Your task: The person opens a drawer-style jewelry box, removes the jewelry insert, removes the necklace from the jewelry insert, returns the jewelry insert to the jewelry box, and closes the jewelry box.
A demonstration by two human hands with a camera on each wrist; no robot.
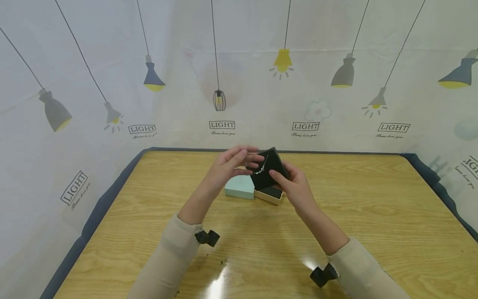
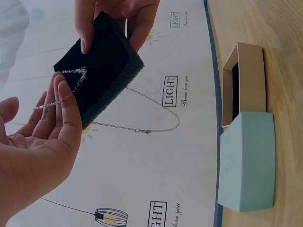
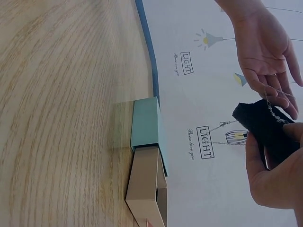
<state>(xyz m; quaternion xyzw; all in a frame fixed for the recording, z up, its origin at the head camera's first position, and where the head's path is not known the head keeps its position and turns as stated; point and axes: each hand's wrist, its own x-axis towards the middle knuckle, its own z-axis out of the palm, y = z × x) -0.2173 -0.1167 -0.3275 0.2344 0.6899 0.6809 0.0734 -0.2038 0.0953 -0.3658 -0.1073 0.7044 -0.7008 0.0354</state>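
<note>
My right hand (image 1: 295, 185) pinches a black foam jewellery pad (image 1: 275, 165) by its edge, thumb across the front face, and holds it tilted above the table. A thin silver necklace (image 1: 261, 169) with a sparkling section lies on that face. Behind the pad, a loop of its chain with the clasp (image 2: 146, 131) hangs free in the left wrist view. My left hand (image 1: 233, 164) is at the pad's left side, fingers loosely extended. Part of the chain drapes over those fingers (image 2: 66, 109), close to the pad's face.
Behind and below the hands, a mint-green box lid (image 1: 240, 187) stands on the wooden table (image 1: 157, 207). Beside it is a beige box base (image 1: 269, 197) with a black interior. A cloth with printed lamps (image 1: 257, 104) hangs along the table's far edge.
</note>
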